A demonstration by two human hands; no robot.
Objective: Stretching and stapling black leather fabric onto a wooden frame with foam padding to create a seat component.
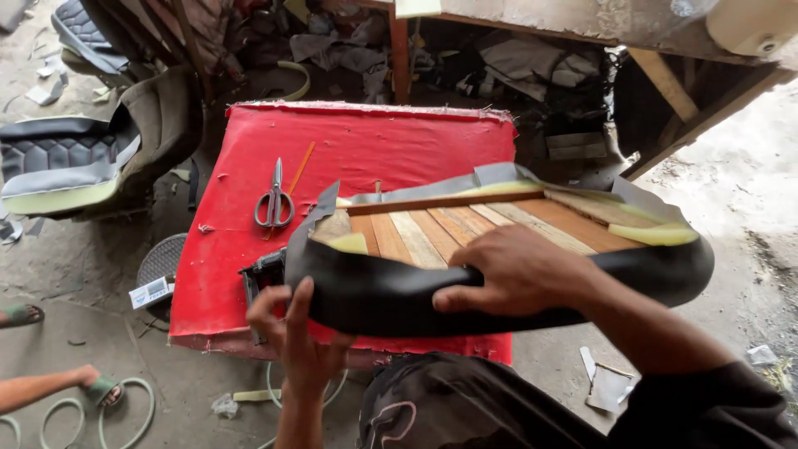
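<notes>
A seat cushion [499,287] lies upside down on the red-covered table [374,150]: black vinyl wraps its near edge, wooden slats and yellow foam show on its underside. My right hand [515,270] presses down over the black vinyl edge, fingers curled onto the slats. My left hand [291,337] touches the left end of the black edge from below, fingers spread. A dark staple gun [262,278] sits just behind that hand, partly hidden.
Scissors [274,202] and an orange pencil [301,169] lie on the red table. A grey quilted seat [75,158] rests on the floor at left. Another person's sandalled feet [96,387] show at lower left beside a green hose. Clutter fills the space under a wooden bench behind.
</notes>
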